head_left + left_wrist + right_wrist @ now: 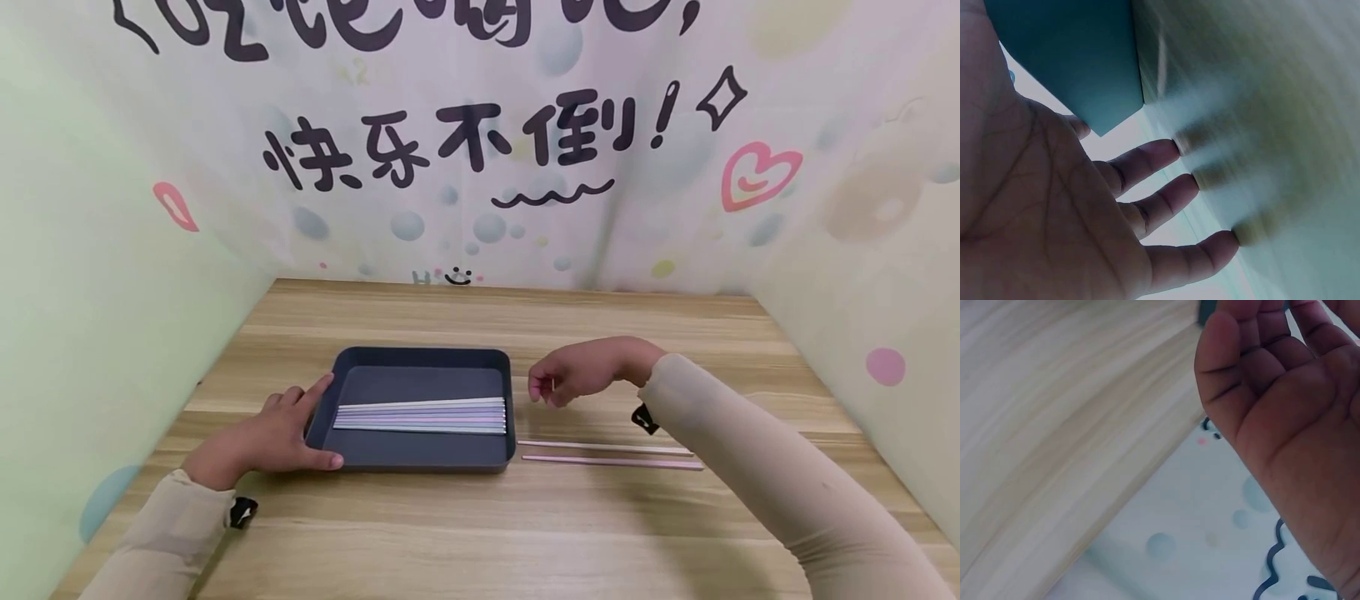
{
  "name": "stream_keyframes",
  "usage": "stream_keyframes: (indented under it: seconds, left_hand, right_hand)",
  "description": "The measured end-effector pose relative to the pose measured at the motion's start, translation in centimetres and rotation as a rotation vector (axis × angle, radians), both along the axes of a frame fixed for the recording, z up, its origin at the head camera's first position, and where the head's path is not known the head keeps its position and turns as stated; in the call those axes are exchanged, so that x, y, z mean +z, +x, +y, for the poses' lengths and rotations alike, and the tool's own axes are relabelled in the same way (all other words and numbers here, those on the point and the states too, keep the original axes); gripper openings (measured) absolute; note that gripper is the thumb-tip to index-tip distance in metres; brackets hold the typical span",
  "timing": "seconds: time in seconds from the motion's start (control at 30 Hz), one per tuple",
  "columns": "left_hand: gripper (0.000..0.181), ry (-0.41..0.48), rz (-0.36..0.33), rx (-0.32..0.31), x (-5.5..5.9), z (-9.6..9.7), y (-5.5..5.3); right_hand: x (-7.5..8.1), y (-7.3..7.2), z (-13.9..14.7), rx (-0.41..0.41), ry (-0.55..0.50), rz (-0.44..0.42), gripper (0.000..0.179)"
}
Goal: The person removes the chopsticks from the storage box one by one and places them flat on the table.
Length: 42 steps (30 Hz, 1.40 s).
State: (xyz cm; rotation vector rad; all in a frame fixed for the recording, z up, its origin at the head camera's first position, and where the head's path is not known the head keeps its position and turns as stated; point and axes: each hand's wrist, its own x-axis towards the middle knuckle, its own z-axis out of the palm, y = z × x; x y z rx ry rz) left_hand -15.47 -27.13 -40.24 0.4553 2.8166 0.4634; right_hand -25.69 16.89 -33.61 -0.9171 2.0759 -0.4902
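Observation:
A dark grey tray (pixel 420 458) rests on the table with several pale, pastel chopsticks (pixel 420 415) lying side by side in it. My left hand (pixel 281 433) is spread at its left end, thumb by the front corner and index finger along the rim. The left wrist view shows the other fingers (pixel 1169 200) extended down to the table beside the tray. Just beyond the tray's right side, my right hand (pixel 577 371) hangs loosely curled over the table. No chopstick shows in its fingers (pixel 1219 356) in the right wrist view.
Right of the tray, a cream chopstick (pixel 607 447) and a pink chopstick (pixel 611 462) lie nearly parallel on the wooden table (pixel 450 533). A printed cloth wall (pixel 465 217) with black lettering closes off the back, and walls stand at both sides.

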Motion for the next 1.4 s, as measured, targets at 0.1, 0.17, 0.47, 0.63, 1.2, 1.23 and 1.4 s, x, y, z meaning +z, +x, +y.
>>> stream_keyframes:
  seconds: [0.1, 0.17, 0.47, 0.63, 1.2, 1.23, 1.4]
  left_hand:
    - [0.126, 0.001, -0.003, 0.004, 0.0, 0.0, 0.0]
    - [0.126, 0.003, -0.006, 0.006, 0.0, 0.0, 0.1]
    - [0.126, 0.003, 0.001, 0.007, 0.2, 0.1, 0.2]
    - [0.127, -0.002, -0.007, 0.018, 0.2, 0.1, 0.2]
    - [0.127, 0.000, 0.000, 0.006, 0.1, 0.0, 0.1]
    - [0.127, 0.001, -0.001, 0.006, 0.0, 0.0, 0.1]
    - [0.127, -0.001, -0.004, 0.009, 0.0, 0.0, 0.1]
  right_hand:
    - [0.5, 0.0, -1.3, 0.038, -0.030, 0.011, 0.015]
    - [0.7, -0.1, -2.1, 0.061, -0.046, 0.024, 0.013]
    - [1.1, -0.5, -5.5, 0.072, -0.075, 0.081, 0.014]
    - [0.7, -0.9, -7.4, 0.060, -0.109, 0.077, 0.015]
    - [-1.1, -1.6, -12.2, -0.025, -0.255, 0.193, 0.014]
    - [-1.4, -1.6, -12.4, -0.034, -0.266, 0.194, 0.015]
    - [-3.0, -1.5, -13.4, -0.078, -0.305, 0.199, 0.023]
